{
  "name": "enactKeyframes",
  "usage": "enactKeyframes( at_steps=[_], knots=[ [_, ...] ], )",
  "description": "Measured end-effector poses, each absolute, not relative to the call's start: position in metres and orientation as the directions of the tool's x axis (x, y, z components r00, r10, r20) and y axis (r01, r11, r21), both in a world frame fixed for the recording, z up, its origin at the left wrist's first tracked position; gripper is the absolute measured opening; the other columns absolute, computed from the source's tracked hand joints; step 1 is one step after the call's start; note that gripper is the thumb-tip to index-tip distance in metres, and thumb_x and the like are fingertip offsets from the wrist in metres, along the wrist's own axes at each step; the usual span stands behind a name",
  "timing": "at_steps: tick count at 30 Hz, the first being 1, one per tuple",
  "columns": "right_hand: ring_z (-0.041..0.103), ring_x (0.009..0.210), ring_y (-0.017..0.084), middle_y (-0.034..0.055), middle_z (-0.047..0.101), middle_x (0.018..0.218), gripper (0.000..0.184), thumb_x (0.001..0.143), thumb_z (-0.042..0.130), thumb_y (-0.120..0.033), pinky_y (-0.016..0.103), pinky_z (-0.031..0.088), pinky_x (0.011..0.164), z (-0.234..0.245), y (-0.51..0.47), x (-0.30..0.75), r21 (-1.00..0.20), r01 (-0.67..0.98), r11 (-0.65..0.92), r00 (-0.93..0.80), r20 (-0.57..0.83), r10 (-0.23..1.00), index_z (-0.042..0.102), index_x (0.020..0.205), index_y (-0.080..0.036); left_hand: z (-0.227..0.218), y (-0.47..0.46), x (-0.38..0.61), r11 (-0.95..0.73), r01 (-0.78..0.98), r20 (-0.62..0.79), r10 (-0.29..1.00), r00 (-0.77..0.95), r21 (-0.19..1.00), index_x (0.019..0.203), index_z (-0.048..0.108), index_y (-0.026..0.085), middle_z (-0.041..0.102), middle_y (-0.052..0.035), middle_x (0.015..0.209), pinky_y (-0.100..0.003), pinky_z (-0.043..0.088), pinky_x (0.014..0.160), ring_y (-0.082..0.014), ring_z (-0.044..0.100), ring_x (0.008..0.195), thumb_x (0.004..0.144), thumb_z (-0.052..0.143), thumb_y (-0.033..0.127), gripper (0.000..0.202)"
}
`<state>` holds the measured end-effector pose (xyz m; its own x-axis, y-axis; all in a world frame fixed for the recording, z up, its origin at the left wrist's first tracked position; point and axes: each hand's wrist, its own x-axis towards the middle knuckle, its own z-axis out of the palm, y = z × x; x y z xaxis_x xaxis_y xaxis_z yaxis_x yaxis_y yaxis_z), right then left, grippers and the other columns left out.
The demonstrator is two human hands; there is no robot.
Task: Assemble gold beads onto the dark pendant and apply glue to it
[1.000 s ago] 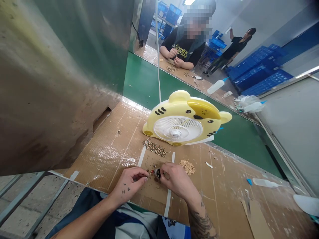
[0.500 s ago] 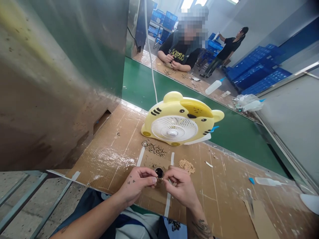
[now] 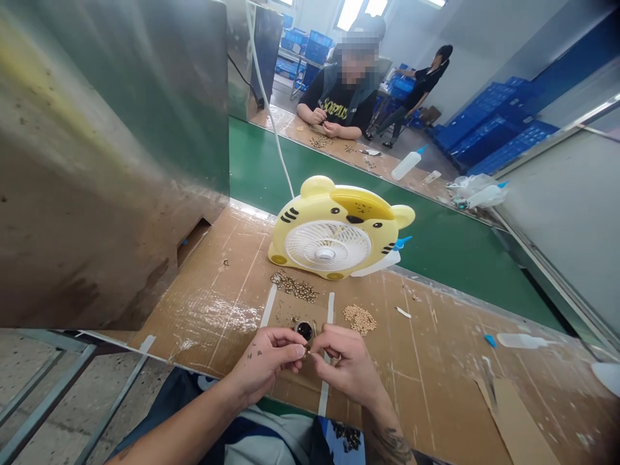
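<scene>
The hands meet at the lower centre of the frame: the left hand (image 3: 264,363) and right hand (image 3: 347,363) both pinch a tiny brass part (image 3: 306,352) between their fingertips, just over the cardboard-covered table (image 3: 436,361). Just above them lies a round black part (image 3: 304,330). Further up sit a pile of brass pieces (image 3: 296,288), a pale pile (image 3: 360,319) to its right, and a yellow tiger fan (image 3: 339,226).

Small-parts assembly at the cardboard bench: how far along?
Done: no finished pile can be told apart. In hand: left hand and right hand pinch a tiny metal piece together, near a small black round part on the brown cardboard. Remaining: a heap of brass-coloured fittings and a heap of pale beads, so probably much.
</scene>
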<state>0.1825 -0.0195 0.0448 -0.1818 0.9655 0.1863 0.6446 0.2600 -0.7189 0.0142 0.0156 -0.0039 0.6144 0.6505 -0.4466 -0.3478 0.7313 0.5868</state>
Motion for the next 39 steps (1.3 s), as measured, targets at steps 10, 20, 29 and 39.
enactKeyframes(
  at_steps=[10, 20, 29, 39],
  knots=[
    [0.039, 0.052, 0.010, -0.0045, 0.042, 0.057, 0.014, 0.080, 0.056, -0.015, 0.023, 0.026, 0.052, 0.043, -0.023, 0.181, -0.697, 0.665, 0.269, -0.177, 0.204, 0.963, 0.059, 0.067, -0.018, -0.001, 0.014, 0.017, 0.752, -0.325, -0.459, 0.624, 0.632, 0.574, 0.078, 0.069, 0.011, 0.062, -0.0006, 0.064, -0.018, 0.039, 0.053, -0.0065, 0.054, 0.054, 0.062, 0.082, 0.026, 0.025],
    [0.036, 0.050, 0.010, -0.0062, 0.035, 0.055, 0.014, 0.077, 0.053, -0.014, 0.022, 0.024, 0.051, 0.027, -0.024, 0.180, -0.707, 0.668, 0.230, -0.146, 0.178, 0.973, 0.056, 0.064, -0.019, -0.006, 0.013, 0.017, 0.679, -0.316, -0.428, 0.689, 0.585, 0.663, 0.074, 0.069, 0.009, 0.061, -0.0024, 0.062, -0.018, 0.038, 0.050, -0.0067, 0.052, 0.052, 0.062, 0.082, 0.029, 0.027],
    [0.038, 0.050, 0.009, -0.0061, 0.037, 0.054, 0.011, 0.073, 0.055, -0.014, 0.021, 0.025, 0.052, 0.025, -0.025, 0.180, -0.707, 0.677, 0.206, -0.101, 0.188, 0.977, 0.059, 0.063, -0.018, -0.008, 0.014, 0.021, 0.674, -0.311, -0.422, 0.690, 0.588, 0.670, 0.077, 0.067, 0.009, 0.061, -0.0024, 0.062, -0.019, 0.038, 0.050, -0.0071, 0.052, 0.051, 0.060, 0.083, 0.033, 0.034],
    [0.038, 0.050, 0.011, -0.0058, 0.035, 0.054, 0.016, 0.076, 0.056, -0.023, 0.022, 0.025, 0.052, 0.016, -0.025, 0.200, -0.761, 0.635, 0.129, 0.045, 0.204, 0.978, 0.060, 0.061, -0.017, -0.008, 0.026, 0.016, 0.522, -0.174, -0.350, 0.748, 0.564, 0.835, 0.096, 0.066, 0.011, 0.067, -0.0084, 0.078, -0.025, 0.044, 0.057, -0.0140, 0.058, 0.064, 0.068, 0.073, 0.045, 0.045]
  ],
)
